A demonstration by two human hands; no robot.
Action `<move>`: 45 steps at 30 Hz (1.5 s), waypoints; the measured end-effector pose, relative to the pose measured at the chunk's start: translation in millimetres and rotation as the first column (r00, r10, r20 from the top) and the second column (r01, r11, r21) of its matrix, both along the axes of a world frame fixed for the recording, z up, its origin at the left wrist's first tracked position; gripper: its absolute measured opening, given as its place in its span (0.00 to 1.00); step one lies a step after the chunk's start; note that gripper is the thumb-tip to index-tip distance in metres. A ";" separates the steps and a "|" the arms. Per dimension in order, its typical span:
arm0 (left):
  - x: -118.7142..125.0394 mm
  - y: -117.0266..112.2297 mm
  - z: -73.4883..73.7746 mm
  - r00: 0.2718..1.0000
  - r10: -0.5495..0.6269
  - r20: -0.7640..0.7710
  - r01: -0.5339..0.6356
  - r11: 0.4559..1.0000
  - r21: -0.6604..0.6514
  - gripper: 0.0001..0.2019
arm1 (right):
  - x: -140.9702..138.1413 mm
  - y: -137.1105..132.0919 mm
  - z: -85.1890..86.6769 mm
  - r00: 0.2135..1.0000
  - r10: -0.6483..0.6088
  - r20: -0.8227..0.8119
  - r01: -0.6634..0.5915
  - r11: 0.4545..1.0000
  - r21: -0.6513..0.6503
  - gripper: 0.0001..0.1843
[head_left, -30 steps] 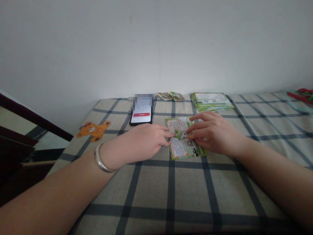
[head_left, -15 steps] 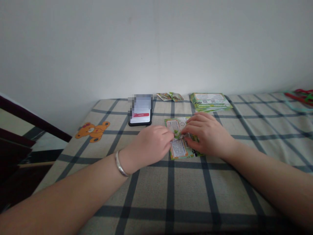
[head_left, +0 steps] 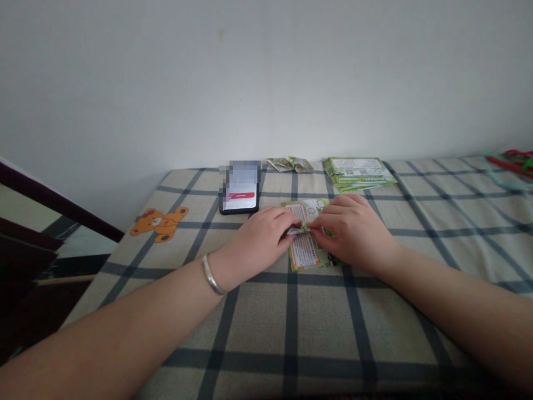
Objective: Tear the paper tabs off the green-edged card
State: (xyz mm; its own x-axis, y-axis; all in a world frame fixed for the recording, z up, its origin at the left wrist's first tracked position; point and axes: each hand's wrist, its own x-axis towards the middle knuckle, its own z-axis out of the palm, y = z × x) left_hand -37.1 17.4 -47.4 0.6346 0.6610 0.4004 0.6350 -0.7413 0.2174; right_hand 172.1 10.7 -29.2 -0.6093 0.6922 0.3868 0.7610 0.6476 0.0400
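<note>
A green and orange printed paper sheet (head_left: 306,253) lies on the checked cloth (head_left: 291,311) in the middle. My left hand (head_left: 260,236), with a silver bangle at the wrist, pinches a folded part of the sheet from the left. My right hand (head_left: 353,230) pinches the same fold from the right, its fingertips meeting the left ones at about the sheet's centre. Both hands rest on the sheet and hide much of its right half.
A phone (head_left: 240,189) with a lit screen lies behind my left hand. A stack of similar green sheets (head_left: 358,172) and a few small folded pieces (head_left: 290,164) sit by the white wall. A bear print (head_left: 160,222) marks the cloth at left. Red and green items (head_left: 514,161) lie far right.
My hands have drawn closer together over the sheet, and the fingertips now pinch a tighter fold at its middle. The left arm slid forward a little.
</note>
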 end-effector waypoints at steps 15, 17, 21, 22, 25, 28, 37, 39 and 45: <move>2.5 -3.9 8.9 0.964 -0.003 0.265 0.004 1.000 -0.002 0.06 | -1.6 -0.4 -7.0 0.837 -0.048 -0.546 -0.222 0.881 -0.417 0.10; 3.3 -3.6 9.6 0.959 0.005 0.284 0.003 1.000 -0.028 0.06 | -2.0 1.6 -8.5 0.810 -0.087 -0.579 -0.222 0.870 -0.441 0.09; 4.6 -2.2 9.9 0.955 0.011 0.296 0.011 0.997 -0.072 0.06 | -2.4 4.1 -12.1 0.763 -0.113 -0.636 -0.277 0.832 -0.480 0.09; 4.7 -1.9 9.7 0.955 0.010 0.296 0.012 0.997 -0.072 0.06 | -2.4 4.2 -12.8 0.756 -0.123 -0.642 -0.281 0.826 -0.489 0.09; 4.6 -2.0 8.3 0.954 0.003 0.301 0.017 0.998 -0.062 0.05 | -3.0 2.8 -13.0 0.763 -0.145 -0.630 -0.252 0.830 -0.497 0.08; 3.9 -2.8 5.5 0.925 0.017 0.380 0.019 0.996 -0.091 0.06 | -4.1 0.5 -10.9 0.779 -0.129 -0.614 -0.219 0.861 -0.458 0.08; 2.9 -2.3 -0.3 0.899 0.070 0.432 -0.006 0.989 -0.148 0.05 | -8.6 -3.2 -5.7 0.820 -0.148 -0.553 -0.112 0.906 -0.408 0.07; 3.0 -1.5 -1.6 0.891 0.070 0.448 -0.004 0.989 -0.148 0.04 | -9.8 -3.9 -5.3 0.821 -0.160 -0.549 -0.094 0.909 -0.406 0.06; 4.1 -0.7 -2.7 0.871 0.084 0.484 0.002 0.985 -0.175 0.06 | -12.2 -5.2 -3.1 0.809 -0.167 -0.563 -0.104 0.903 -0.417 0.05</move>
State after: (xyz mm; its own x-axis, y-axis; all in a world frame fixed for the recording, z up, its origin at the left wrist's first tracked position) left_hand -33.0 16.7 -50.0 0.3569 0.7655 0.5353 0.4447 -0.6432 0.6233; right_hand 159.9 5.5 -32.3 -0.3416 0.8799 0.3303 0.5712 0.4735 -0.6704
